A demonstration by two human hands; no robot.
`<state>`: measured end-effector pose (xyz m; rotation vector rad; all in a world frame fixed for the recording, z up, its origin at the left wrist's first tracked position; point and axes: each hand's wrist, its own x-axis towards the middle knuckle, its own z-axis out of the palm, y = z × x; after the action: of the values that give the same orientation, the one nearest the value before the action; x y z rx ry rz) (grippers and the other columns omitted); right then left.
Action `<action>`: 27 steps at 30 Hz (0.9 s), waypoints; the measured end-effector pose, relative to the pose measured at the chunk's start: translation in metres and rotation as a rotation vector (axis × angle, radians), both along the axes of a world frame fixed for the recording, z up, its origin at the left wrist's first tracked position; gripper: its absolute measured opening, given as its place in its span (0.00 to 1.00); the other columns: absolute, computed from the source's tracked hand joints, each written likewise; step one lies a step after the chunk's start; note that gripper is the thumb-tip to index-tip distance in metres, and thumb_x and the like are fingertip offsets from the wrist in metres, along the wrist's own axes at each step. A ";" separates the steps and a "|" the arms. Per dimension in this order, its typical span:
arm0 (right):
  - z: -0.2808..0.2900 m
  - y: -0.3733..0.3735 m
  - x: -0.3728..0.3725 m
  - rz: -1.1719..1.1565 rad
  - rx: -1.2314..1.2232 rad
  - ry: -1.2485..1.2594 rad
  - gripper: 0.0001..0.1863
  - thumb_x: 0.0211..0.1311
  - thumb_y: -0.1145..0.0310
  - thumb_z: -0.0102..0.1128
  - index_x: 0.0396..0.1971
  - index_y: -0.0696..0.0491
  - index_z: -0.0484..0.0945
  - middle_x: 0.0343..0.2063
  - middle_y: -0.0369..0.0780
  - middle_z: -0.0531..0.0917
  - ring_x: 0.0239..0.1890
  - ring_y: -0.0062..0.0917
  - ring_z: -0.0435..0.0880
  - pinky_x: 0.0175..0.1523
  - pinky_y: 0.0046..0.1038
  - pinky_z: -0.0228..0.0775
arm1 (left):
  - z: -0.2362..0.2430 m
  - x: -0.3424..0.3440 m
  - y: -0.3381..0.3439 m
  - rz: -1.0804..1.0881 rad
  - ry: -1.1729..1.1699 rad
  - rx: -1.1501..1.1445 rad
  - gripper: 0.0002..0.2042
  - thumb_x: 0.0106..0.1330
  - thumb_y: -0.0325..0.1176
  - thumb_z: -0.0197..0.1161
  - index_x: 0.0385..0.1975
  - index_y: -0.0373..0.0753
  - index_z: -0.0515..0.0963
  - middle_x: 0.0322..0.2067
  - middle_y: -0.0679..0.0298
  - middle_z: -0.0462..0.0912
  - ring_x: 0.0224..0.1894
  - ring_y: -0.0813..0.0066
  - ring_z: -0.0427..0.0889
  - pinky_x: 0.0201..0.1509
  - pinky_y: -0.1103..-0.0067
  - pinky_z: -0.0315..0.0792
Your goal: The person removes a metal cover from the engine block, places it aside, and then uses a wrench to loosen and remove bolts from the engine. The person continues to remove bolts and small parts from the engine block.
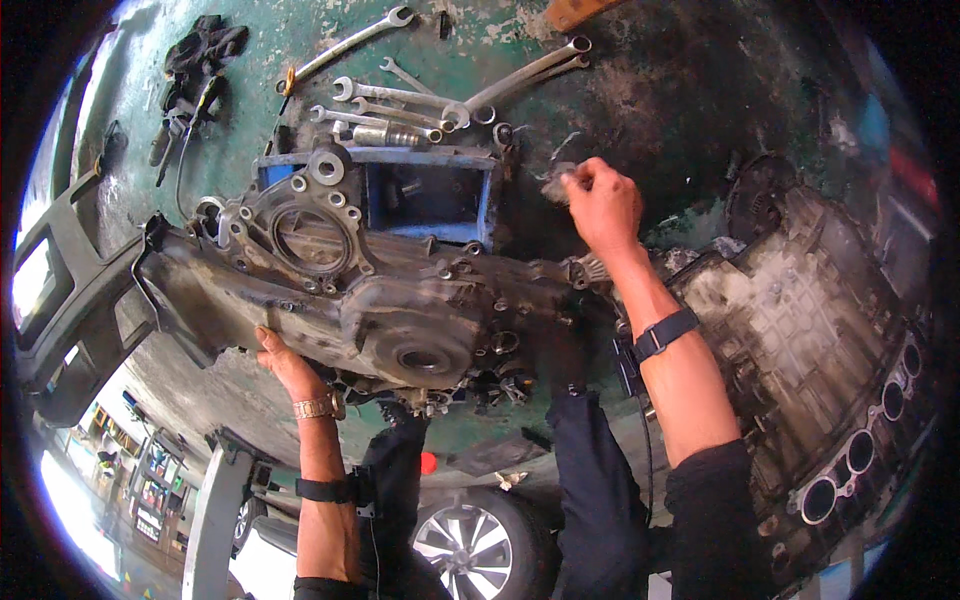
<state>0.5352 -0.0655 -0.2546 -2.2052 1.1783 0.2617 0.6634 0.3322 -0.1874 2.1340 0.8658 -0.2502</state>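
Note:
A large grimy metal engine cover [400,315] with round openings and bolt holes lies across the middle of the bench. My left hand [292,372] is at its lower left edge; a digit rests on the metal and the other fingers are mostly hidden, closed round the edge. My right hand [607,205] is raised beyond the cover's right end, fingers pinched together. Between them sticks out a small greyish crumpled wad [557,183], blurred, perhaps cloth. The hand is apart from the cover.
Behind the cover stands a blue divided tray [490,205]. Several wrenches [400,100] lie beyond it on the green bench [300,30]. A dirty engine block [790,300] fills the right side. A black plastic frame [75,290] is at left, a car wheel [470,545] below.

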 end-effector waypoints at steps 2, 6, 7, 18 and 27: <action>0.010 0.008 -0.001 0.071 0.004 -0.052 0.11 0.52 0.62 0.65 0.28 0.54 0.80 0.27 0.45 0.83 0.31 0.40 0.83 0.37 0.38 0.73 | -0.002 0.001 0.004 -0.007 0.010 0.044 0.39 0.62 0.66 0.48 0.49 0.28 0.60 0.51 0.49 0.66 0.49 0.63 0.68 0.58 0.68 0.63; 0.005 0.016 0.004 0.281 0.251 0.210 0.14 0.49 0.60 0.65 0.31 0.53 0.83 0.30 0.48 0.83 0.37 0.42 0.82 0.42 0.40 0.74 | -0.009 0.001 0.013 0.016 0.005 0.023 0.39 0.62 0.66 0.48 0.48 0.27 0.61 0.51 0.47 0.66 0.49 0.62 0.68 0.58 0.68 0.63; 0.001 0.020 0.003 0.392 0.300 0.278 0.15 0.49 0.59 0.65 0.32 0.54 0.82 0.32 0.49 0.83 0.38 0.43 0.82 0.44 0.40 0.74 | -0.010 0.002 0.015 0.016 0.004 0.025 0.39 0.62 0.66 0.48 0.47 0.27 0.61 0.51 0.46 0.67 0.49 0.62 0.68 0.58 0.68 0.63; -0.071 0.049 -0.011 0.488 0.316 0.505 0.14 0.52 0.69 0.53 0.35 0.59 0.81 0.38 0.51 0.82 0.43 0.45 0.82 0.47 0.39 0.76 | -0.005 -0.003 0.007 0.015 -0.006 0.016 0.41 0.61 0.68 0.47 0.49 0.27 0.60 0.53 0.46 0.65 0.51 0.61 0.67 0.59 0.66 0.62; -0.058 0.043 -0.006 0.422 0.329 0.435 0.17 0.47 0.67 0.53 0.36 0.58 0.82 0.40 0.52 0.81 0.42 0.44 0.81 0.50 0.38 0.74 | 0.000 0.001 -0.003 0.034 0.013 0.014 0.38 0.61 0.68 0.49 0.45 0.30 0.60 0.47 0.52 0.65 0.47 0.66 0.66 0.56 0.70 0.63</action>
<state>0.5290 -0.0223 -0.3129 -2.1312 0.7845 1.0745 0.6642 0.3288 -0.1875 2.1305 0.9126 -0.2413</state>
